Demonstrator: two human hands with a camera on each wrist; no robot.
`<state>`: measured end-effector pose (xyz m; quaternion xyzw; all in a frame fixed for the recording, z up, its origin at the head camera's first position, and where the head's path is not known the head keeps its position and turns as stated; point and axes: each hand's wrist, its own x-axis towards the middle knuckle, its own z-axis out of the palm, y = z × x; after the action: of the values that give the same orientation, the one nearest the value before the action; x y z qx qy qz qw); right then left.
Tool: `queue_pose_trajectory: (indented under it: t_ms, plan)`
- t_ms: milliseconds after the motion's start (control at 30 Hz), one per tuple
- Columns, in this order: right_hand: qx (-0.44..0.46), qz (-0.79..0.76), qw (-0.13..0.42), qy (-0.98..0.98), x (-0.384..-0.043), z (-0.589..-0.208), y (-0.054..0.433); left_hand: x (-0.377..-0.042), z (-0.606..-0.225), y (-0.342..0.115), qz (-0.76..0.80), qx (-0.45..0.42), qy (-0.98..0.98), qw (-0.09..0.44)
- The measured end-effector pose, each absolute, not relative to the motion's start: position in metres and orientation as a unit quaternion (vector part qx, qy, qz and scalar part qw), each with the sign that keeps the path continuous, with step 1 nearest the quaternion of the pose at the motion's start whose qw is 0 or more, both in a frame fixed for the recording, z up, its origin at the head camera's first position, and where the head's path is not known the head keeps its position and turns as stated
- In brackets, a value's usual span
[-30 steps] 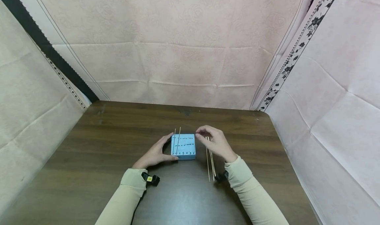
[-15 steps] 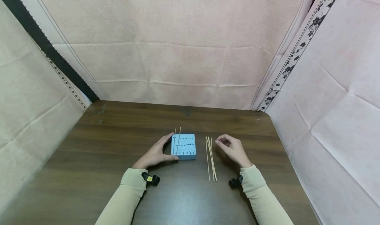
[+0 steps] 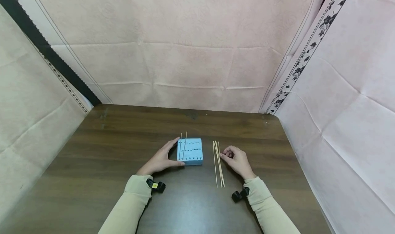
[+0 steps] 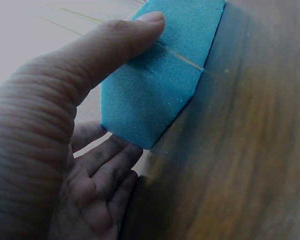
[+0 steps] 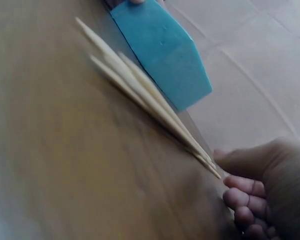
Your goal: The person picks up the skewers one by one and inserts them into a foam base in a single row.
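Note:
A light blue foam block (image 3: 190, 151) with rows of dark marks on top sits on the wooden table. Two thin bamboo skewers (image 3: 184, 146) stand in its left side, leaning slightly. My left hand (image 3: 162, 158) holds the block by its left end, thumb on the near face and fingers behind. In the left wrist view that thumb (image 4: 135, 37) presses the block's side. Several loose skewers (image 3: 218, 165) lie to the right of the block. My right hand (image 3: 237, 161) is just right of them, fingers loosely bent, thumb tip close beside the sticks; nothing shows in its grasp.
The brown wooden table (image 3: 139, 124) extends around both hands. Pale patterned cloth (image 3: 185, 56) hangs behind it and along both sides. A black wrist camera (image 3: 240, 195) is strapped on the right wrist, another (image 3: 156, 185) on the left.
My right hand has moved from beside the block out to the right of the loose skewers, then back left and nearer to them. The left hand stays on the block.

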<state>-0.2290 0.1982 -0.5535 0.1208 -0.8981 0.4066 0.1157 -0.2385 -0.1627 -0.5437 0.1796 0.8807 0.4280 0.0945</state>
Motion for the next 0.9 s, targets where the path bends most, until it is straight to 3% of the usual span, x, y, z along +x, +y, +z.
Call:
queue_pose_trajectory:
  t_ms: [900]
  plan:
    - [0.091,0.364,0.17,-0.911,-0.2284,-0.5534,0.196,-0.2403,-0.5452,-0.1622,0.426,0.177,0.882,0.093]
